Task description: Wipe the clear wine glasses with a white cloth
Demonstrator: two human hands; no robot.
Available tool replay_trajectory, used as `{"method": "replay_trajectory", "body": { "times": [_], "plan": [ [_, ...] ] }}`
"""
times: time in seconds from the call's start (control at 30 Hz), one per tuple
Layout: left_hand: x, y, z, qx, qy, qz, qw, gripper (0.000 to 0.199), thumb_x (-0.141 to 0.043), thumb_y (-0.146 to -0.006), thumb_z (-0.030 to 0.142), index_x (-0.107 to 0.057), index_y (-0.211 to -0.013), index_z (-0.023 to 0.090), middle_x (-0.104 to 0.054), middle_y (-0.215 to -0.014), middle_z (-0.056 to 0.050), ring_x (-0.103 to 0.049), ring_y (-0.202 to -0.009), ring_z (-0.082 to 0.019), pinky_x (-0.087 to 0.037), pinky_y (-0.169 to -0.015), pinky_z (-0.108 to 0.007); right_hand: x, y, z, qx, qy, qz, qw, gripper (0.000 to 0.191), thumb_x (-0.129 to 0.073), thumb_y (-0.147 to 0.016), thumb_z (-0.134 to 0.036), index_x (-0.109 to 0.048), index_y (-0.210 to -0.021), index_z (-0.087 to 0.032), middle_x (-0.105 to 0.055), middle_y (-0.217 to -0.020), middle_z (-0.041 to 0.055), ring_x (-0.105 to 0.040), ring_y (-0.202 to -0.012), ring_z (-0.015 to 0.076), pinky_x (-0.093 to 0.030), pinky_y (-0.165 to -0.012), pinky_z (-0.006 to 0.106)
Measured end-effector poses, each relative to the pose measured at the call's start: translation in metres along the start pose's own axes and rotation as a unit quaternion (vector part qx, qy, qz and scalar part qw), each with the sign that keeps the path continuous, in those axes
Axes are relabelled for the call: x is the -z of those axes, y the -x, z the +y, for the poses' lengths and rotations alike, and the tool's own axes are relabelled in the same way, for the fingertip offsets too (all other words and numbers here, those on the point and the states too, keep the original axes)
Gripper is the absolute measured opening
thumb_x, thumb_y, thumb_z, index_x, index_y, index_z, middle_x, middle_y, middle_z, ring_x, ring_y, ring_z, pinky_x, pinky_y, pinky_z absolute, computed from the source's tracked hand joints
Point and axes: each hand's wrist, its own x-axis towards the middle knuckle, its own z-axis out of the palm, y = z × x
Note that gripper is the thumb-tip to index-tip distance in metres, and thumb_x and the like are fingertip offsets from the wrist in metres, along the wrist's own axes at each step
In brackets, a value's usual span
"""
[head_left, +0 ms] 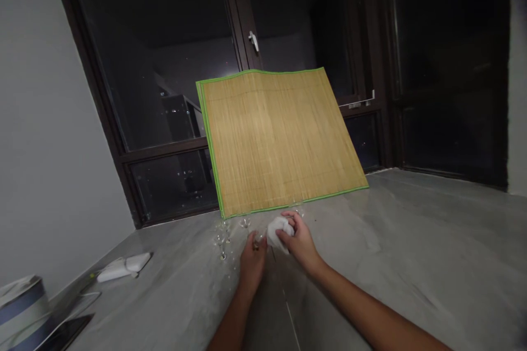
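I have the left hand [252, 264] closed on a small glass [258, 238], just beside the cloth [276, 231] clutched in my right hand [302, 242], both before the mat [280, 142]. Other glasses [223, 242] stand near the mat's lower-left corner; grey surface [424, 247] stretches on to its right.

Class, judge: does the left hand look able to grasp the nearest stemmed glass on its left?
Probably not straight away: the left hand seems busy holding a small clear item, though the stemmed glass stands close by with nothing visible between them.
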Motion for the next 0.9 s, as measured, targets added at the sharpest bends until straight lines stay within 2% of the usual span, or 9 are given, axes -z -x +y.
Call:
{"method": "replay_trajectory", "body": {
  "times": [0.07, 0.13, 0.2, 0.3, 0.4, 0.67, 0.8, 0.9],
  "plan": [
    [0.003, 0.003, 0.004, -0.040, -0.108, -0.012, 0.993, 0.055, -0.068, -0.077, 0.045, -0.060, -0.125, 0.019, -0.067, -0.106, -0.010, -0.062, -0.095, -0.026, -0.044, -0.086, -0.036, 0.006, -0.004, 0.003, 0.025, 0.042, 0.015, 0.999, 0.041, -0.064, -0.071, -0.024, -0.050, -0.110, -0.021, -0.066, -0.090, 0.0013, -0.061, -0.077, 0.0177, -0.048, -0.070, 0.028],
    [0.004, 0.007, 0.008, -0.093, -0.168, -0.043, 0.980, 0.056, -0.072, -0.073, 0.038, -0.062, -0.126, 0.021, -0.065, -0.107, -0.009, -0.061, -0.095, -0.025, -0.043, -0.087, -0.035, 0.012, -0.009, 0.008, 0.048, 0.096, 0.030, 0.994, 0.040, -0.063, -0.071, -0.024, -0.052, -0.109, -0.020, -0.065, -0.093, 0.0030, -0.062, -0.082, 0.0196, -0.049, -0.075, 0.031],
    [0.003, 0.010, 0.009, -0.132, -0.186, -0.060, 0.972, 0.056, -0.072, -0.074, 0.037, -0.062, -0.127, 0.023, -0.064, -0.108, -0.008, -0.060, -0.094, -0.024, -0.043, -0.086, -0.034, 0.018, -0.014, 0.014, 0.066, 0.144, 0.047, 0.986, 0.038, -0.062, -0.072, -0.025, -0.055, -0.108, -0.020, -0.065, -0.096, 0.0043, -0.062, -0.089, 0.0215, -0.049, -0.081, 0.034],
    [0.002, 0.011, 0.011, -0.144, -0.177, -0.043, 0.973, 0.054, -0.070, -0.076, 0.039, -0.061, -0.127, 0.023, -0.063, -0.108, -0.007, -0.059, -0.093, -0.023, -0.044, -0.085, -0.033, 0.024, -0.019, 0.022, 0.072, 0.174, 0.065, 0.980, 0.037, -0.061, -0.073, -0.026, -0.055, -0.109, -0.020, -0.065, -0.099, 0.0055, -0.061, -0.094, 0.0231, -0.048, -0.085, 0.036],
    [0.003, 0.009, 0.013, -0.141, -0.155, -0.019, 0.978, 0.054, -0.067, -0.079, 0.039, -0.059, -0.129, 0.020, -0.062, -0.106, -0.007, -0.058, -0.091, -0.023, -0.044, -0.084, -0.033, 0.025, -0.020, 0.028, 0.056, 0.170, 0.058, 0.982, 0.040, -0.060, -0.071, -0.024, -0.053, -0.110, -0.020, -0.064, -0.097, 0.0045, -0.061, -0.091, 0.0222, -0.048, -0.082, 0.034],
    [0.010, 0.008, 0.017, -0.129, -0.195, 0.012, 0.972, 0.057, -0.064, -0.081, 0.033, -0.053, -0.135, 0.019, -0.058, -0.118, -0.010, -0.059, -0.103, -0.024, -0.044, -0.090, -0.033, 0.014, -0.012, 0.022, -0.002, 0.043, -0.038, 0.998, 0.048, -0.065, -0.071, -0.026, -0.046, -0.115, -0.022, -0.065, -0.083, -0.0020, -0.059, -0.066, 0.0150, -0.045, -0.058, 0.023],
    [0.010, 0.007, 0.015, -0.163, -0.223, -0.023, 0.961, 0.055, -0.063, -0.081, 0.031, -0.053, -0.135, 0.022, -0.059, -0.114, -0.008, -0.059, -0.101, -0.022, -0.045, -0.087, -0.031, 0.019, -0.014, 0.030, -0.046, 0.055, -0.056, 0.996, 0.056, -0.063, -0.068, -0.025, -0.044, -0.120, -0.021, -0.064, -0.075, -0.0031, -0.056, -0.056, 0.0135, -0.040, -0.050, 0.021],
    [0.010, 0.008, 0.013, -0.171, -0.258, -0.051, 0.950, 0.055, -0.064, -0.081, 0.032, -0.055, -0.134, 0.022, -0.060, -0.110, -0.007, -0.060, -0.098, -0.023, -0.045, -0.086, -0.032, 0.025, -0.015, 0.043, -0.026, 0.129, -0.066, 0.989, 0.059, -0.060, -0.068, -0.021, -0.048, -0.126, -0.018, -0.063, -0.071, -0.0025, -0.056, -0.057, 0.0142, -0.043, -0.052, 0.022]
  ]
}}
